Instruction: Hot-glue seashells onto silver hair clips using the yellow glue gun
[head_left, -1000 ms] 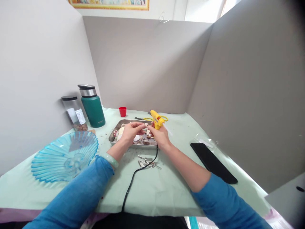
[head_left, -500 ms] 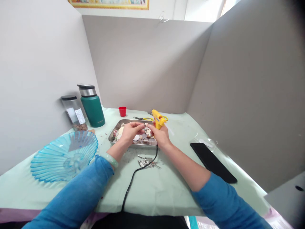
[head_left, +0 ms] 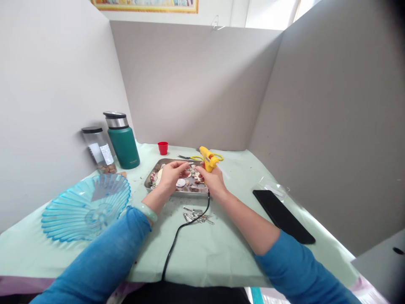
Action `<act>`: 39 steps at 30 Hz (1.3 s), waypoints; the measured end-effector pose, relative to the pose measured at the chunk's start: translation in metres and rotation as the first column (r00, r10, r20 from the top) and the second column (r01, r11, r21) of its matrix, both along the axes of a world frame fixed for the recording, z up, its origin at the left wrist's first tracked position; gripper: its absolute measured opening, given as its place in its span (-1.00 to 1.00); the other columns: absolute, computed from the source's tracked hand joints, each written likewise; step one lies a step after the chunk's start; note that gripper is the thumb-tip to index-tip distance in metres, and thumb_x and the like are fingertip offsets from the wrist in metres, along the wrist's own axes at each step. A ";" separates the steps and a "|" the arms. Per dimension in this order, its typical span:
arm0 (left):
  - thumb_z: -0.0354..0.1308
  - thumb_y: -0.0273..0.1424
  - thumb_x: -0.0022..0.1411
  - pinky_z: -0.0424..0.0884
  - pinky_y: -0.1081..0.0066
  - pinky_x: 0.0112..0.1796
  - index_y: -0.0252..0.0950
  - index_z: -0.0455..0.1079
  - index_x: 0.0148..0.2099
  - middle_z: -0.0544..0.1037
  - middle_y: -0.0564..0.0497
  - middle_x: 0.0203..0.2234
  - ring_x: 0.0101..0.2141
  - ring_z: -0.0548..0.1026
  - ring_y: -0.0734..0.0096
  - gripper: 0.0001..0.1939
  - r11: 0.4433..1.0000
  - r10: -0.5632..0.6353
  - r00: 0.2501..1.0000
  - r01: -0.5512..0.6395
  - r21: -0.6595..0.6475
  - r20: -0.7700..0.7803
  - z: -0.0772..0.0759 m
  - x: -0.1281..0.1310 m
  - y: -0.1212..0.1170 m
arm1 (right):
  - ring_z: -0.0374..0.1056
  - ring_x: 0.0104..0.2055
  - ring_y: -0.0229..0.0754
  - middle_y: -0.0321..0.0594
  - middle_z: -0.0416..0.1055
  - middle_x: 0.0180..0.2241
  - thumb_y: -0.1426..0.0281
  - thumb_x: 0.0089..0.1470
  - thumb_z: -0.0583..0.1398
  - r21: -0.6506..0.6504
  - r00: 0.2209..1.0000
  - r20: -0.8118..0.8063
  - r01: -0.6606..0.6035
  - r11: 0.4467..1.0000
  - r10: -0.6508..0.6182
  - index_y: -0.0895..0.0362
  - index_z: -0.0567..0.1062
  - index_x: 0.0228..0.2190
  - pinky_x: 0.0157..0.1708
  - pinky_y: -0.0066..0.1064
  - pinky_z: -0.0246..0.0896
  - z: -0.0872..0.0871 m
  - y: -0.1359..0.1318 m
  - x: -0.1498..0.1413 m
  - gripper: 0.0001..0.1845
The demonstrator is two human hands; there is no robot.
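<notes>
My right hand [head_left: 213,179] is closed around a yellow glue gun [head_left: 209,159], with a pale glue stick [head_left: 223,170] poking out of its back. A black cord [head_left: 177,240] runs from the gun down to the table's front edge. My left hand [head_left: 172,175] hovers over the metal tray [head_left: 191,194], its thumb and fingers pinched together; whatever sits between the fingertips is too small to make out. Seashells [head_left: 181,183] of several sizes lie in the tray below both hands. Just in front of the tray is a small pile of metal clips [head_left: 198,216].
On the left are a blue scalloped glass dish [head_left: 82,211], a green bottle [head_left: 123,143] and a lidded jar [head_left: 99,150]. Behind the tray stand a red cup [head_left: 163,147] and yellow-handled scissors [head_left: 196,158]. A black flat pad [head_left: 281,215] lies right. Grey panels [head_left: 196,84] enclose the table.
The glue gun has shifted slightly left and tilted a little in my right hand. My left hand stays nearly in place over the tray.
</notes>
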State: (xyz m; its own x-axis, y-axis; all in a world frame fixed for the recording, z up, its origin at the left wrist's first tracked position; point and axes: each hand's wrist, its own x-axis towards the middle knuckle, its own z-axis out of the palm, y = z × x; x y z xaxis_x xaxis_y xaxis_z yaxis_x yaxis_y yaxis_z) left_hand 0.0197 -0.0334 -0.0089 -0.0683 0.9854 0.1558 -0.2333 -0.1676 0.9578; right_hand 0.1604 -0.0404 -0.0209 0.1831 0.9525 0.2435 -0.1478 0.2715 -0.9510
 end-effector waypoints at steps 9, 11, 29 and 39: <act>0.43 -0.32 -0.24 0.38 0.46 -0.47 -0.40 0.45 -0.34 0.51 0.03 -0.53 -0.58 0.42 0.55 -0.61 0.999 0.035 0.992 -0.033 -0.014 0.122 0.004 -0.002 -0.003 | 0.21 -0.70 -0.36 -0.29 0.40 -0.61 0.05 -0.08 0.25 -0.019 0.958 0.072 -0.278 0.960 0.279 0.17 0.41 -0.46 -0.67 -0.49 0.14 0.010 -0.009 0.007 -0.59; 0.42 -0.35 -0.23 0.38 0.47 -0.46 -0.40 0.44 -0.34 0.49 0.04 -0.56 -0.58 0.42 0.56 -0.63 0.999 0.035 0.988 -0.033 -0.015 0.148 0.005 -0.001 -0.003 | 0.24 -0.71 -0.33 -0.27 0.42 -0.61 0.00 -0.06 0.23 -0.055 0.931 0.094 -0.350 0.935 0.354 0.17 0.43 -0.40 -0.68 -0.48 0.15 0.013 -0.008 0.012 -0.55; 0.40 -0.46 -0.19 0.38 0.48 -0.45 -0.42 0.42 -0.36 0.46 0.07 -0.59 -0.58 0.43 0.57 -0.70 0.996 0.084 0.965 -0.086 -0.003 0.247 0.006 0.000 -0.002 | 0.19 -0.73 -0.36 -0.31 0.36 -0.69 0.02 0.01 0.18 -0.046 0.889 0.284 -0.362 0.931 0.359 0.20 0.45 -0.43 -0.70 -0.53 0.07 0.012 -0.008 0.018 -0.55; 0.38 -0.48 -0.19 0.40 0.49 -0.46 -0.41 0.41 -0.37 0.49 0.05 -0.59 -0.59 0.44 0.56 -0.72 0.993 0.118 0.955 -0.119 -0.015 0.272 0.007 0.000 -0.002 | 0.19 -0.73 -0.34 -0.32 0.34 -0.71 0.05 0.01 0.19 -0.069 0.888 0.274 -0.365 0.928 0.369 0.17 0.45 -0.46 -0.72 -0.52 0.06 0.012 -0.009 0.018 -0.60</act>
